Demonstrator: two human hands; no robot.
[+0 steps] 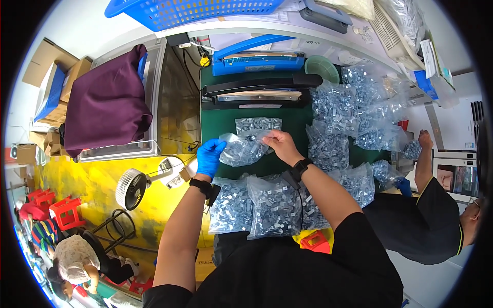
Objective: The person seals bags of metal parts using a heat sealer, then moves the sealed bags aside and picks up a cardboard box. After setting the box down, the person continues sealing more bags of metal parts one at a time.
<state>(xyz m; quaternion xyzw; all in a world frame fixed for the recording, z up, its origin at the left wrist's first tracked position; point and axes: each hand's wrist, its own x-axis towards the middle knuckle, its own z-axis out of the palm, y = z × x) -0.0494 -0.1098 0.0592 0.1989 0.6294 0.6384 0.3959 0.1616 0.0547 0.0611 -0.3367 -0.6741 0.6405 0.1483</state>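
Note:
Between my hands hangs a clear plastic bag (242,152) of small grey-silver parts, above a green-topped table. My left hand (209,155), in a blue glove, pinches the bag's upper left corner. The bare right hand (281,145) grips its upper right corner between thumb and fingers. What the parts are is too small to tell. Just beyond lies another filled clear bag (258,123), flat on the table. Several more full bags (275,205) lie close in front of me, below my wrists.
Past the bags stand a black bag sealer (259,96) and a blue bag sealer (259,64). More filled bags (334,110) are heaped at the right. A co-worker (418,215) handles bags there. A white fan (132,190) stands left, and a blue basket (195,13) sits on the shelf above.

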